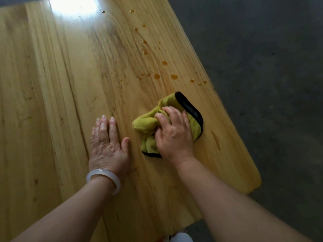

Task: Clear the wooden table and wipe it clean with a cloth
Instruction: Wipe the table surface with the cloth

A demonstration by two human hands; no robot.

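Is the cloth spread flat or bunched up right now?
Bunched up: the cloth is crumpled into folds under the right hand, whose fingers curl into it.

No text, label, brand, number or sign could be read anywhere in the head view; the wooden surface [70,84] bore only grain and amber droplets; the yellow-green cloth [148,123] with its black edging carried no tag or print that showed; the pale bangle [104,173] and the ring [104,140] on the left hand [108,147] showed no marking.
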